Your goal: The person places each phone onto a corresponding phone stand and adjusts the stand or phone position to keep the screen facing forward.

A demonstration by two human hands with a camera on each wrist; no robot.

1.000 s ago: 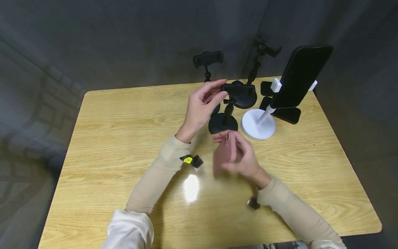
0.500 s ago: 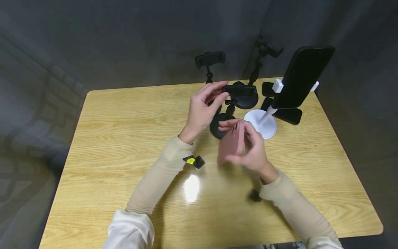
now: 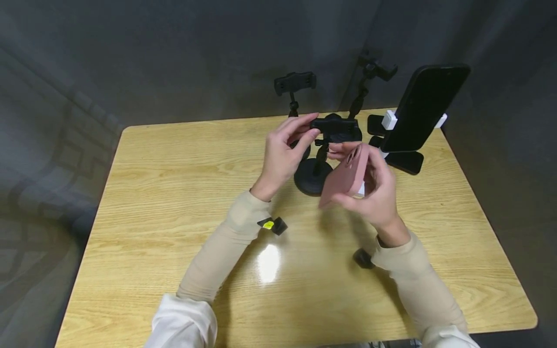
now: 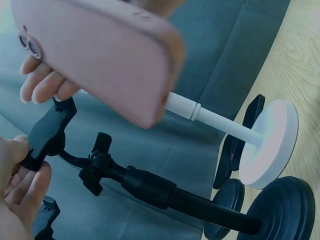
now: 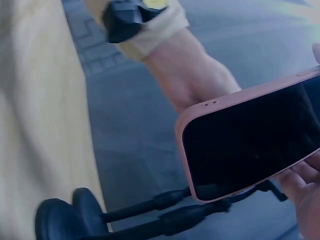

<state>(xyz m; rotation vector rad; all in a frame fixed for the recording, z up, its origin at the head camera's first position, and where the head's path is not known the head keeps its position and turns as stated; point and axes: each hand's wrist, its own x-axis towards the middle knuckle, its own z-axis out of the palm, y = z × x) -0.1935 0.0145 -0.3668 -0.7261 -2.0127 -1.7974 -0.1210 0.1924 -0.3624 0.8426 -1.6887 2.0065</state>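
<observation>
My right hand (image 3: 379,199) grips a smartphone in a pink case (image 3: 343,178) by its edges, tilted above the table. In the right wrist view its dark screen (image 5: 250,140) shows. Just left of it, my left hand (image 3: 282,155) pinches one end of the clamp (image 3: 337,126) of a black phone stand. This stand's round base (image 3: 311,180) rests on the table. The left wrist view shows the pink-cased phone close to the clamp (image 4: 47,132), apart from it as far as I can see, with fingertips of my right hand (image 4: 42,82) under the phone.
Two more black phone stands (image 3: 296,83) (image 3: 376,70) stand behind. To the right, a white stand (image 4: 270,145) holds a black phone (image 3: 426,108) upright. Flat black phones (image 3: 404,162) lie near it. A dark curtain (image 3: 196,58) hangs behind the wooden table (image 3: 174,169).
My right hand has carried the pink-cased phone up and to the right, from in front of the black stand toward its clamp. My left hand keeps hold of the clamp, nearly still.
</observation>
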